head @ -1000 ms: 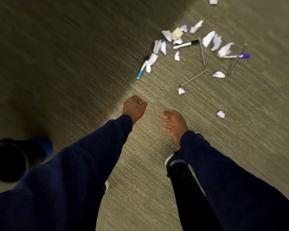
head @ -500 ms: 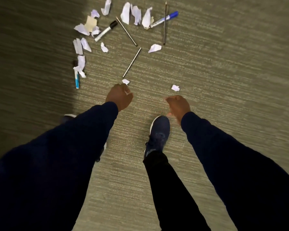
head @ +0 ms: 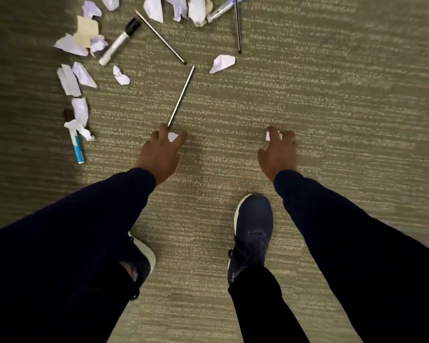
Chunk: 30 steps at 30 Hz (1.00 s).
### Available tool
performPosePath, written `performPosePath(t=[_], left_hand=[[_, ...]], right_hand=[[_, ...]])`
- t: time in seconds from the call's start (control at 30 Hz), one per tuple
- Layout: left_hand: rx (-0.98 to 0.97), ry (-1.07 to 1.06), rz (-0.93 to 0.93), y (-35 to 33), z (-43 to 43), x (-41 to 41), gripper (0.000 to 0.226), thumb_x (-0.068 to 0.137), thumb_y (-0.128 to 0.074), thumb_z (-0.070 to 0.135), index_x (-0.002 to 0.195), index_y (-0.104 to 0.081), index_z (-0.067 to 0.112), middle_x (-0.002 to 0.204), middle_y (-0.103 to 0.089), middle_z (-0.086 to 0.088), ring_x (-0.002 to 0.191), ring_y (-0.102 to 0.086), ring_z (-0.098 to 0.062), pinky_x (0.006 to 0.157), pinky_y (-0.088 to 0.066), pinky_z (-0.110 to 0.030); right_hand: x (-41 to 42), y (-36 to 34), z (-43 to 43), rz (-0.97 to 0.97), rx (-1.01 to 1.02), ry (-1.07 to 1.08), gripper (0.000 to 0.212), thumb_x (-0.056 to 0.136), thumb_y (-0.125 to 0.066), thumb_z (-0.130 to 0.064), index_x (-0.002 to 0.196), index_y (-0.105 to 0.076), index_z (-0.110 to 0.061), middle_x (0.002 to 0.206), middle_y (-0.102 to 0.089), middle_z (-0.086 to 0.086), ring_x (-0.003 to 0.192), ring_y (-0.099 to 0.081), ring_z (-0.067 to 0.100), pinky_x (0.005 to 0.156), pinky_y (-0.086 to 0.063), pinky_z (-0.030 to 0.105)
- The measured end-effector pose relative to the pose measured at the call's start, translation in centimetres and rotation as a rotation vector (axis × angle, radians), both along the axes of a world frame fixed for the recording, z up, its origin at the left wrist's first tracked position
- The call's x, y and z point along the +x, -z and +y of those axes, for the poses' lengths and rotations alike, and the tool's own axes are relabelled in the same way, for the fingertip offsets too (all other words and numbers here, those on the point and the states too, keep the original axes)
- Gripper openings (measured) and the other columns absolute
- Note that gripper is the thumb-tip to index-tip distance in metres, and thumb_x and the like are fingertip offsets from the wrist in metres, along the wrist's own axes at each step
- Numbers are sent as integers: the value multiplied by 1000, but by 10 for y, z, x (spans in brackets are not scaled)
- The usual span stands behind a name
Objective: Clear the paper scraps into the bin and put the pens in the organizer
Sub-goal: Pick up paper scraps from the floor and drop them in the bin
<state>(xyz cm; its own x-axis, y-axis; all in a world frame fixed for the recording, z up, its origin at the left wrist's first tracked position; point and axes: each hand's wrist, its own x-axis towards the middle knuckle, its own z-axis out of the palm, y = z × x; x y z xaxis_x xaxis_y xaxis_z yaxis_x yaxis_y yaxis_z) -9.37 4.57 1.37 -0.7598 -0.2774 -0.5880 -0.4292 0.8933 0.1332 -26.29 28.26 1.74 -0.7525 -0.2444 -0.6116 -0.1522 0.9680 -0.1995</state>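
Scraps: your left hand fingers spreading around one, right hand around another; bare carpet lying rightward.

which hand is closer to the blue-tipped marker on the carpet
Left. The left hand is just right of the blue-tipped marker, reaching for a scrap; the right hand is much farther right.

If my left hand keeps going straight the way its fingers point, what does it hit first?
The left hand would first meet the small paper scrap already between its fingertips. Just beyond lies the near end of a thin dark pen, though depth is hard to judge.
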Motion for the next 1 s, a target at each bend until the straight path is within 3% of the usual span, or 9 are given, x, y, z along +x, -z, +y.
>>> performPosePath(t=[0.23, 0.33, 0.47, 0.57, 0.67, 0.77, 0.9, 1.0], left_hand=[[63, 62, 91, 17, -14, -2, 28, 92, -58, 5, 120, -57, 5, 129, -38, -23, 104, -50, -37, 73, -60, -46], [85, 26, 154, 18, -21, -1, 20, 91, -50, -7, 109, -57, -1, 117, -43, -19, 86, -43, -25, 66, -58, -41], [150, -107, 225, 10, -38, -2, 30, 85, -44, -16, 106, -58, -1, 104, -48, -14, 75, -46, -24, 62, -50, -41], [119, -207, 279, 3, -64, -7, 29, 79, -43, -17, 99, -56, -1, 102, -51, -19, 82, -50, -34, 63, -41, -42], [9, -284, 293, 2, -100, -14, 34, 75, -43, -17, 103, -55, -3, 110, -51, -23, 93, -50, -38, 70, -43, -46], [-96, -256, 255, 5, -134, -25, 44, 81, -43, -12, 124, -48, -2, 128, -43, -27, 102, -49, -44, 78, -46, -53], [-76, -116, 182, 15, -162, -38, 63, 86, -43, -10, 146, -33, 6, 155, -19, -29, 109, -50, -47, 81, -49, -53], [-87, -66, 136, 22, -165, -43, 61, 87, -39, -10, 146, -30, 5, 156, -16, -30, 112, -49, -47, 82, -49, -56]], right_hand=[[-13, 16, -12, 104, -91, -145, 20, 95, -54, -3, 115, -57, -2, 117, -53, 21, 91, -58, 35, 72, -49, 36], [-23, 10, -45, 110, -192, -127, 13, 93, -55, -1, 105, -60, -2, 116, -54, 17, 83, -56, 28, 68, -46, 31], [-41, 3, -105, 224, -308, -283, 13, 90, -61, -4, 103, -65, -2, 125, -53, 15, 101, -58, 30, 82, -54, 40], [-58, 5, -143, 308, -275, -481, 19, 91, -59, -8, 108, -66, -7, 144, -46, 12, 123, -48, 33, 94, -49, 44], [-73, 15, -166, 287, -169, -667, 20, 92, -57, -9, 109, -67, -4, 160, -29, 12, 139, -33, 42, 106, -41, 49], [-79, 28, -174, 253, -110, -760, 22, 95, -53, -10, 108, -67, 2, 159, -31, 18, 134, -38, 47, 105, -41, 48], [-77, 35, -176, 330, -168, -703, 20, 96, -52, -9, 103, -66, 3, 128, -52, 24, 110, -51, 43, 85, -49, 44], [-73, 37, -175, 334, -232, -672, 13, 95, -54, -7, 97, -64, 2, 104, -57, 24, 91, -56, 39, 68, -38, 35]])
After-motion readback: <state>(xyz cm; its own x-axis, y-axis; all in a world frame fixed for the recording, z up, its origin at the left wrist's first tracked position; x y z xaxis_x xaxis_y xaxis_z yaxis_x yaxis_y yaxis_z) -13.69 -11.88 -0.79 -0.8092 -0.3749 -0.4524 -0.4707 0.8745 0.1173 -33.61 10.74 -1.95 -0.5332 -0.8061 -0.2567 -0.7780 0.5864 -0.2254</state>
